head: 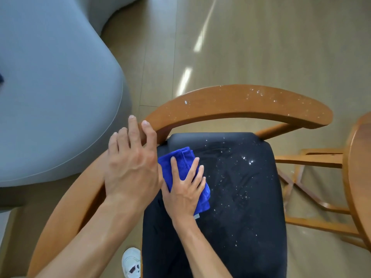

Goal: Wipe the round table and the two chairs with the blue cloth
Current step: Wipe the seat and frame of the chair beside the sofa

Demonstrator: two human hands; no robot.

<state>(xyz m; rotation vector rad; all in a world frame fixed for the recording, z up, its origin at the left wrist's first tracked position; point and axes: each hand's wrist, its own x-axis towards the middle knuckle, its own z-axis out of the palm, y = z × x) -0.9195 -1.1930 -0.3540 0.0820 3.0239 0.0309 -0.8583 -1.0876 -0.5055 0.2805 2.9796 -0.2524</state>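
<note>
Pressing flat with fingers spread, the right hand (183,189) pins the folded blue cloth (180,157) against the black seat cushion (241,197) of the wooden chair (241,103), at the cushion's left rear part; it lies open on top rather than clamped around the cloth. White specks dot the cushion to the right of the cloth (and the curved backrest too). The left hand (130,167) rests loosely on the chair's armrest curve, fingers draped over the wood. A grey sofa (50,97) stands to the left, and the round table (359,177) edge shows at far right. A white shoe (131,261) sits on the floor below.
</note>
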